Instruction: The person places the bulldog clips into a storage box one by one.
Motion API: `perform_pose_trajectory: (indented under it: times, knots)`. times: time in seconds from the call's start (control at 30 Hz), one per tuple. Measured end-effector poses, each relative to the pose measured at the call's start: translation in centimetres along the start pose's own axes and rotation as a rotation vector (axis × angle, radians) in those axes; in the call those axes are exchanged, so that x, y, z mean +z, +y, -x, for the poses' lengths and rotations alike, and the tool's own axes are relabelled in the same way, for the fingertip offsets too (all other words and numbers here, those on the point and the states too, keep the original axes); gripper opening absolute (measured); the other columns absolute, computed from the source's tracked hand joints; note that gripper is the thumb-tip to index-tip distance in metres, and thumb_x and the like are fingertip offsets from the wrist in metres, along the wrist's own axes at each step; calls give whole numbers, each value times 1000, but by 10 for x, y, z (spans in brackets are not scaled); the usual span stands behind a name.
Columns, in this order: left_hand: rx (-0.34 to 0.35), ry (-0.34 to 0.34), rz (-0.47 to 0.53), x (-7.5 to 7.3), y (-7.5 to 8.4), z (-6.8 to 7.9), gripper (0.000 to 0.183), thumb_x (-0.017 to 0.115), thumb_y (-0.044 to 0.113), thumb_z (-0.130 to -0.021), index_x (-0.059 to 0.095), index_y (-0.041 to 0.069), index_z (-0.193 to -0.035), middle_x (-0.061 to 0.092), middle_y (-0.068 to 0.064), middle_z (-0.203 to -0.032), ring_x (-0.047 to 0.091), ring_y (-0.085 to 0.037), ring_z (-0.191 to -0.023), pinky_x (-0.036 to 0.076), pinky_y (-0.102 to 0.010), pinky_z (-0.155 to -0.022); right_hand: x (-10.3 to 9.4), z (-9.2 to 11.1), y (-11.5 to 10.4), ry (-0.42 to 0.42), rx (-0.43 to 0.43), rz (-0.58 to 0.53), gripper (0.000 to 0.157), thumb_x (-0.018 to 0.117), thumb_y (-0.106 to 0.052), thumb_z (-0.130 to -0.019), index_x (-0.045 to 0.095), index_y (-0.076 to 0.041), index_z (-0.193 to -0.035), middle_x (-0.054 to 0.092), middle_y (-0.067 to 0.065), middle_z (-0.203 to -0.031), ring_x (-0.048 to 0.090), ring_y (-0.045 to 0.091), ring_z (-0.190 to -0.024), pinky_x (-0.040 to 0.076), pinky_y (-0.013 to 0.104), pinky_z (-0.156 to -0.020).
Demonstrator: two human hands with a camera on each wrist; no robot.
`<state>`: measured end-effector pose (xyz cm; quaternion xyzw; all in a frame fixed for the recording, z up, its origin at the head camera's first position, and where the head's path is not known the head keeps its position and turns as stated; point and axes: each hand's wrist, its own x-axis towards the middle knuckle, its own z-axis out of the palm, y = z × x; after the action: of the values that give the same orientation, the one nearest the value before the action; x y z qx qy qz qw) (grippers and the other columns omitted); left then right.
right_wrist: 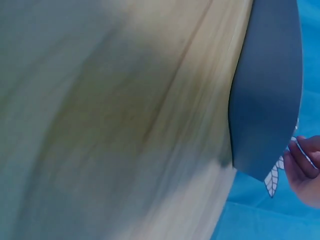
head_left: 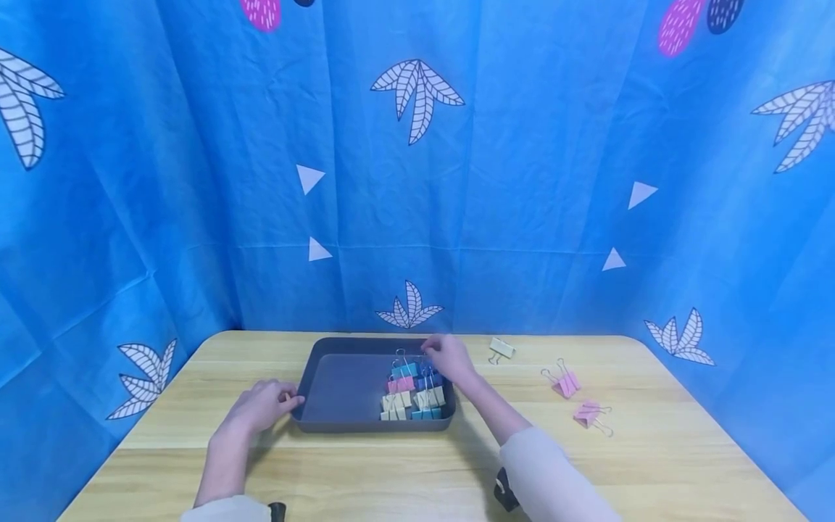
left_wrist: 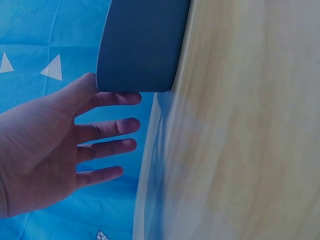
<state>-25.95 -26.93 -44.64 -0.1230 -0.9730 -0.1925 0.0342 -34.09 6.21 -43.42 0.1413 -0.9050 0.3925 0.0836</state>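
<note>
Binder clips (head_left: 402, 385) in teal, pink, pale yellow and blue stand in rows, handles up, in the right half of a dark grey tray (head_left: 339, 426). My left hand (head_left: 264, 404) holds the tray's left rim; in the left wrist view the thumb passes behind the tray's corner and the other fingers extend outside it. My right hand (head_left: 450, 357) is over the tray's far right corner, its fingertips pinching the wire handle of a binder clip (right_wrist: 306, 154). The clip's body is mostly hidden by the hand and the tray wall.
To the tray's right, a pale yellow binder clip (head_left: 502, 348) lies near the table's back edge. Two pink binder clips, one farther back (head_left: 566, 384) and one nearer (head_left: 588, 413), lie farther right on the wooden table (head_left: 365, 471). A blue patterned curtain (head_left: 522, 181) hangs behind.
</note>
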Motion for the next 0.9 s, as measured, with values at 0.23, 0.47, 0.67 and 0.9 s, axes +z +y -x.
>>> perform_pose_trajectory:
  times: [0.23, 0.47, 0.67, 0.9]
  knots:
    - [2, 9, -2, 0, 0, 1, 22, 61, 25, -88, 68, 7, -98, 60, 2, -82, 54, -20, -78, 44, -44, -68, -19, 15, 0, 48, -35, -57, 12, 59, -1, -86, 67, -1, -94, 66, 10, -94, 60, 23, -82, 50, 36, -73]
    - [-3, 3, 3, -1, 0, 1, 25, 61, 26, -88, 68, 5, -101, 61, 1, -82, 55, -20, -77, 45, -44, -68, -40, 30, 4, 131, -91, -64, 13, 60, -1, -84, 68, -1, -95, 67, 10, -91, 62, 26, -87, 50, 37, -76]
    - [-1, 6, -9, -1, 0, -1, 25, 61, 26, -88, 68, 5, -100, 61, 0, -82, 56, -20, -76, 45, -44, -68, -61, 46, 9, 194, -38, -119, 12, 62, -2, -85, 69, -2, -95, 67, 11, -92, 62, 25, -87, 49, 38, -78]
    - [6, 19, -15, 1, 1, -1, 28, 62, 26, -87, 68, 3, -101, 61, 0, -81, 57, -20, -75, 45, -42, -66, -79, 62, 20, 234, -28, -135, 11, 62, -4, -86, 69, -2, -94, 67, 11, -92, 62, 25, -88, 49, 38, -79]
